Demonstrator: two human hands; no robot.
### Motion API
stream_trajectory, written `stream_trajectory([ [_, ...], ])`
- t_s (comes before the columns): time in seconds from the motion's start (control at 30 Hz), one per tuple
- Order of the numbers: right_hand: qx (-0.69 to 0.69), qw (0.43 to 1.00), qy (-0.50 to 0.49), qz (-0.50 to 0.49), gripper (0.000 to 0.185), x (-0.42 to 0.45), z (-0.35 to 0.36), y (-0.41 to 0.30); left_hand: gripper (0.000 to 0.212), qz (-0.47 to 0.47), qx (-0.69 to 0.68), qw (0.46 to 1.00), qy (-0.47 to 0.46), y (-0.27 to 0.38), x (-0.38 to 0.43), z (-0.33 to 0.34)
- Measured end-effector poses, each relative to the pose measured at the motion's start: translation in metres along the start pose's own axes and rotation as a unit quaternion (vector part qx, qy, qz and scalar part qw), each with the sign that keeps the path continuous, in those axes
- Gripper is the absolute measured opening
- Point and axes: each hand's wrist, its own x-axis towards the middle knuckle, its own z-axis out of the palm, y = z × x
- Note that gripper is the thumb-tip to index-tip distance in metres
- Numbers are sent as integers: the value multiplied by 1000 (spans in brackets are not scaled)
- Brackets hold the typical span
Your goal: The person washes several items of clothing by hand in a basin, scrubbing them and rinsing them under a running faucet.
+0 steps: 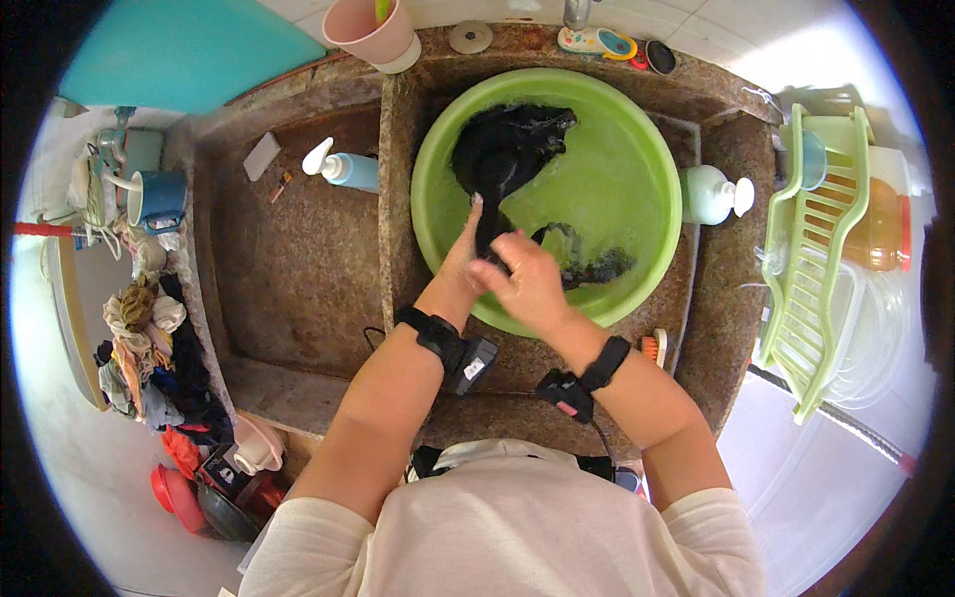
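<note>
A round green plastic basin of water stands in the right part of a stone sink. Wet black cloth lies in it, bunched at the back left, with another dark part in the water at the front right. Between my two hands a narrow stretch of the cloth is gripped over the basin's front left. My left hand holds it from the left, thumb up along it. My right hand closes on it from the right, fingers curled. Both wrists wear black straps with small devices.
A stone divider runs left of the basin. Pump bottles stand at either side, one blue, one pale green. An orange-bristled brush lies front right. A pink cup sits on the back ledge, a green rack at right.
</note>
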Motion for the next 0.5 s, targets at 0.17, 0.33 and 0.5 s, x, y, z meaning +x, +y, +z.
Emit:
stream_trajectory([
  [0.17, -82, 990, 27, -112, 30, 8, 7, -12, 27, 110, 117, 987, -19, -20, 5, -9],
  [0.33, -148, 975, 76, -146, 26, 24, 12, 15, 23, 21, 13, 1000, 7, -18, 10, -15],
  [0.5, -329, 943, 20, -36, 23, 35, 6, 73, 26, 58, 156, 985, 42, -15, -21, 34],
])
